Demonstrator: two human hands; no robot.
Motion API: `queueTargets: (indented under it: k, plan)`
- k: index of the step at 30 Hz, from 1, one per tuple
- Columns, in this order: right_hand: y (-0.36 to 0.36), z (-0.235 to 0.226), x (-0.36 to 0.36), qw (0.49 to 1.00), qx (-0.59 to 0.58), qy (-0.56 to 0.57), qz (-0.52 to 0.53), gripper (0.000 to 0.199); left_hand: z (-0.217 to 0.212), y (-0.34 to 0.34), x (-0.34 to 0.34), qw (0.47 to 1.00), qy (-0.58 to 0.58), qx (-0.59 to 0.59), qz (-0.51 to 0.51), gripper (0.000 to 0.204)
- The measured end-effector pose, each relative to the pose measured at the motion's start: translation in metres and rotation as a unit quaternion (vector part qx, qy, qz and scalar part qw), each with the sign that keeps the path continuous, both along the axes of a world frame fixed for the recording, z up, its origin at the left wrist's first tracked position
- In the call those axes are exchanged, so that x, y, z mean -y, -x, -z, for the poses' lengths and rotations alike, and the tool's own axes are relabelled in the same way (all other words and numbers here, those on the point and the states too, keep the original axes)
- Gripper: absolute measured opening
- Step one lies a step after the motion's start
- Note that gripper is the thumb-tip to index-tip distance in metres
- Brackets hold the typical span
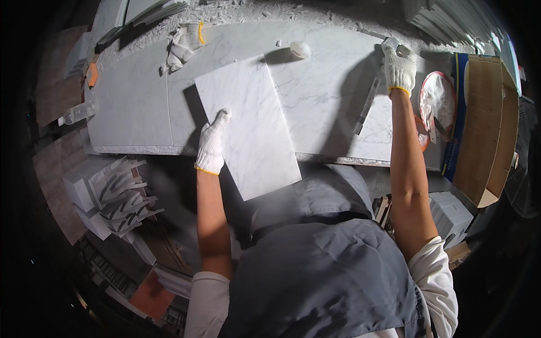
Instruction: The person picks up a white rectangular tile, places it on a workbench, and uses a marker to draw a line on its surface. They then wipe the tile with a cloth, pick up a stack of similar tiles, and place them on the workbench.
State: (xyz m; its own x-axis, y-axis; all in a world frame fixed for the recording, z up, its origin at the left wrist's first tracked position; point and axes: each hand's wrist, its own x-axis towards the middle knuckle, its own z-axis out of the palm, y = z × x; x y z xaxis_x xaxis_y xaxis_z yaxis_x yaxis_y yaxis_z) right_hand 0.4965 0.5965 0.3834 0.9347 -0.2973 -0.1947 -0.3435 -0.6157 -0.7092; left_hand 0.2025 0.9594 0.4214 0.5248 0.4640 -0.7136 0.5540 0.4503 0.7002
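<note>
Left hand (212,147) grasps white marbled slab (253,124) by its left edge; slab at 11 o'clock from view centre, near end past the workbench (132,115) edge. Right hand (399,66) at 2 o'clock, fingers curled (can't tell on what).

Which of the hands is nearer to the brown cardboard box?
Right: the right hand is a little left of the box; the left hand is much farther left, holding the veined white slab.
</note>
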Motion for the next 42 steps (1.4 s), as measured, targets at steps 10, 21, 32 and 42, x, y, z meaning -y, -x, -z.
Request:
queueTargets:
  k: [10, 21, 32, 42]
  plan:
    - [0.120, -0.087, -0.018, 0.969, 0.035, -0.224, -0.096, 0.037, -0.007, -0.005, 0.006, 0.999, -0.025, -0.008, -0.029, 0.038]
    - [0.170, -0.063, -0.150, 0.924, 0.181, 0.037, -0.336, 0.015, -0.002, -0.004, 0.021, 0.993, -0.049, 0.051, -0.092, 0.036]
    - [0.167, -0.058, -0.147, 0.877, -0.025, 0.145, -0.457, 0.035, -0.006, -0.004, 0.022, 0.995, -0.047, 0.032, -0.080, 0.032]
    - [0.152, -0.055, -0.166, 0.846, 0.007, 0.216, -0.488, 0.020, -0.014, -0.006, 0.022, 0.997, -0.063, 0.002, -0.043, 0.039]
